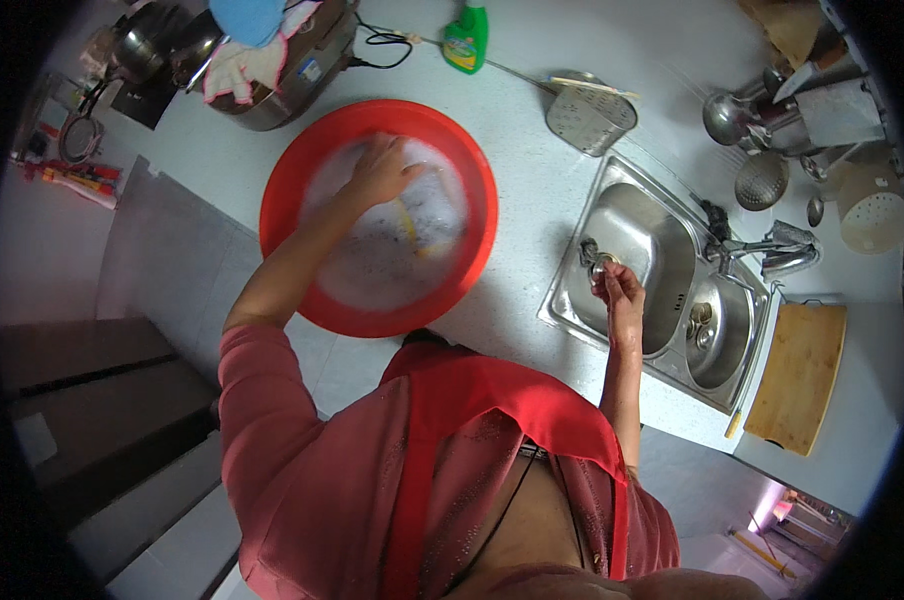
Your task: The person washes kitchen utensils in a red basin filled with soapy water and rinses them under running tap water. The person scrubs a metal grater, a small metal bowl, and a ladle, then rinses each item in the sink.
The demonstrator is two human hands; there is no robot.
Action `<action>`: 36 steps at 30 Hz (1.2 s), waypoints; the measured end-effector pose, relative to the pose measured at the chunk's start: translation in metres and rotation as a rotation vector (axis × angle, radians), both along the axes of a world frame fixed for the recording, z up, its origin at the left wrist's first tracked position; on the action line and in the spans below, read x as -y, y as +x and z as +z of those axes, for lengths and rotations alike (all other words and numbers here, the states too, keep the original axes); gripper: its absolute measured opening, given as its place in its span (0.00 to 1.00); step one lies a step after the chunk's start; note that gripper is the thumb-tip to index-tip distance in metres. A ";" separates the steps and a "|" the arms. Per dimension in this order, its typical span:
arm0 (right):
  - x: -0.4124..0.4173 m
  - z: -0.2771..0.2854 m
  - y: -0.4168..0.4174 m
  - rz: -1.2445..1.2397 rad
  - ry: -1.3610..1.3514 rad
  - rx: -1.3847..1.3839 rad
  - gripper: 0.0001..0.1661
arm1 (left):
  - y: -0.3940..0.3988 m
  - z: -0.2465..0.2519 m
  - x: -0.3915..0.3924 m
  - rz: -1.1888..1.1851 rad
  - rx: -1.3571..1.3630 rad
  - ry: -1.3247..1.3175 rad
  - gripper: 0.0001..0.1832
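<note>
A big red plastic basin (476,247) holds sudsy water with a yellow-edged thing partly under the foam. My left hand (384,171) is over the foam near the basin's far side, fingers spread and their tips at the suds; whether it touches something below is hidden. At the left part of the steel sink (647,225), my right hand (620,283) pinches a small round glass or metal thing (602,268) by its edge. A dark scouring pad (588,251) lies just beyond it. Small round items (699,319) sit in the smaller sink bowl.
Behind the basin stand a green spray bottle (465,41) and a cooker (260,112) with gloves on it. A perforated metal holder (590,116) stands by the sink. The faucet (752,247) rises at the sink's back, beside a wooden cutting board (801,375). Ladles (724,118) hang on the wall.
</note>
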State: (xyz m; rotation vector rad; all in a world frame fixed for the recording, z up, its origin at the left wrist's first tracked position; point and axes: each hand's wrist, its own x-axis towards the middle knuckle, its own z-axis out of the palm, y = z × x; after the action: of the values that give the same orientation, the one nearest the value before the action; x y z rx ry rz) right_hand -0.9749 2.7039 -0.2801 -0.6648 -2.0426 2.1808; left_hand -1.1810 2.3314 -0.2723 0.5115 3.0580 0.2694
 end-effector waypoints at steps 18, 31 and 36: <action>0.267 -0.023 -0.158 0.979 1.403 0.334 0.42 | 0.066 -0.038 0.079 -0.120 0.504 -0.361 0.41; 0.275 -0.031 -0.128 0.826 1.788 -0.349 0.30 | 0.082 -0.073 0.065 -0.561 0.562 -0.581 0.12; 0.265 -0.056 -0.118 1.221 1.200 -0.109 0.17 | 0.055 -0.071 0.092 -0.563 0.267 -0.393 0.10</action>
State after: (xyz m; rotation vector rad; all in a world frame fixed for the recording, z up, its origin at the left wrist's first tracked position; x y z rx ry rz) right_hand -1.0928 2.4389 -0.3363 0.9940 -3.3820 0.5287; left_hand -1.1258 2.2393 -0.3435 1.1465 2.4804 -0.2536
